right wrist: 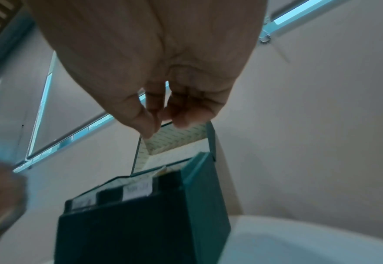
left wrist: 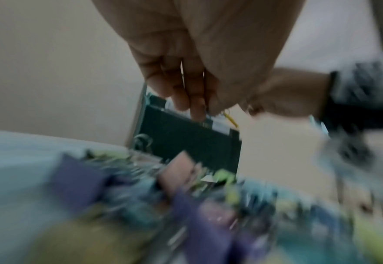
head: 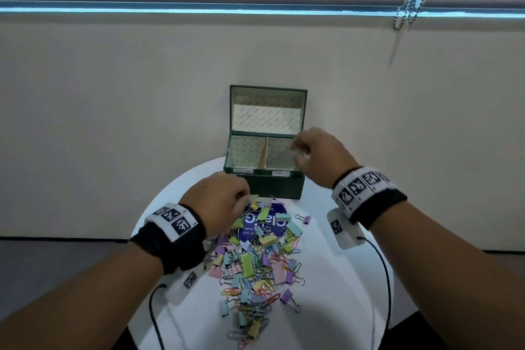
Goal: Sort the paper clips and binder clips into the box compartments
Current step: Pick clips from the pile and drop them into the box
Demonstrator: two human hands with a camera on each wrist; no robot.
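- Left hand (head: 220,199) pinched a yellow clip (left wrist: 229,118) above the pile (head: 255,258), near the box (head: 265,162).
- Right hand (head: 318,156) hung over the box's right compartment, fingers loose, holding nothing.

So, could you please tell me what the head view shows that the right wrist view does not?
Only the head view shows the pile of clips on the white table, and both wristbands. Only the right wrist view shows the right hand from below, fingertips close together, nothing visible between them. Both show the open green box, its divider and front labels, and the left hand.
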